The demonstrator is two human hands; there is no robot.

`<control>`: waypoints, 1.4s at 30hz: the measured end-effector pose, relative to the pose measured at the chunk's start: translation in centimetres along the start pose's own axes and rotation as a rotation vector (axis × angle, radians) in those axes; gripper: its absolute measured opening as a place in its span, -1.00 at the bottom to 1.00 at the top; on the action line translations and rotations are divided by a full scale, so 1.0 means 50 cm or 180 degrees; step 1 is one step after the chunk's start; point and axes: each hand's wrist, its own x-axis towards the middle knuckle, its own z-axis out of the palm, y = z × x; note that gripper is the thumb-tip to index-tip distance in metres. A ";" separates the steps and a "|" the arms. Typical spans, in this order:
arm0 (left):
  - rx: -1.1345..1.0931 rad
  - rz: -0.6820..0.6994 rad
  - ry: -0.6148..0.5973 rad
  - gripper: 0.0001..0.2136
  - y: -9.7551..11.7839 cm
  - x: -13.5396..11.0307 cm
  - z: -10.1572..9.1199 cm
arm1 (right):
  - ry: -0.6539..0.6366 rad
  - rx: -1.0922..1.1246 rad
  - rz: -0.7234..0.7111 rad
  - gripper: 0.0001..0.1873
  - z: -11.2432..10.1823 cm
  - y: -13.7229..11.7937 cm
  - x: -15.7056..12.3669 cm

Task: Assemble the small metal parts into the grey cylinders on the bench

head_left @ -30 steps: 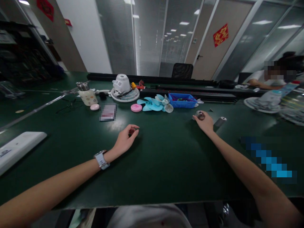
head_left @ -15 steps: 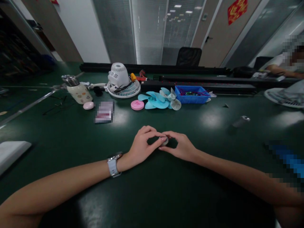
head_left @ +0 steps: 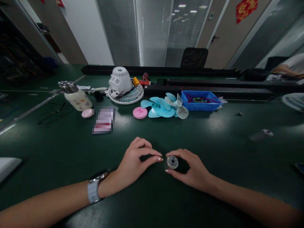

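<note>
**Green desk [head_left: 71, 142], tiny motor [head_left: 172, 162]**

Near the desk's front, the grip of the right hand [head_left: 192, 172] is closed round the round metal motor. The grip of the left hand [head_left: 133, 164] is pinched shut just beside it.

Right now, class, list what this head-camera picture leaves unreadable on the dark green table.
Head view:
Body of the small silvery round metal part: covered by the right hand.
Anything inside the left hand: curled fingers hide it.
Flat rectangular item: pixelated.
White slab: cut by the left edge.
Blue plastic tray: contents too small.
</note>
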 end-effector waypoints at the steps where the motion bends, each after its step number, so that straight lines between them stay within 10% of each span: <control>1: 0.0052 -0.0088 -0.0096 -0.87 -0.008 -0.006 0.004 | -0.0015 0.0013 -0.0006 -0.59 0.002 -0.002 0.000; 8: 0.0212 -0.0340 -0.0611 -0.82 -0.033 -0.021 0.028 | 0.0437 -0.0272 0.0197 -0.60 -0.039 0.035 -0.018; 15: -0.0084 -0.0501 -0.0626 -0.69 -0.021 -0.019 0.013 | 0.1933 -0.1486 0.1547 -0.50 -0.231 0.267 -0.045; 24: -0.0836 -0.1128 -0.0073 -0.74 -0.018 -0.021 0.012 | 0.1856 -0.1477 0.2013 -0.52 -0.255 0.389 -0.081; 31: -0.1098 -0.1405 0.0303 -0.77 -0.025 -0.016 0.015 | 0.2421 -0.2094 0.1254 -0.22 -0.218 0.245 -0.045; 36: -0.1129 -0.1376 0.0371 -0.78 -0.030 -0.016 0.020 | 0.1540 -0.2021 0.0494 -0.28 -0.140 0.077 0.002; 42: -0.1228 -0.1348 0.0399 -0.78 -0.039 -0.021 0.026 | -0.0536 -0.0476 -0.0114 -0.51 -0.058 0.023 0.074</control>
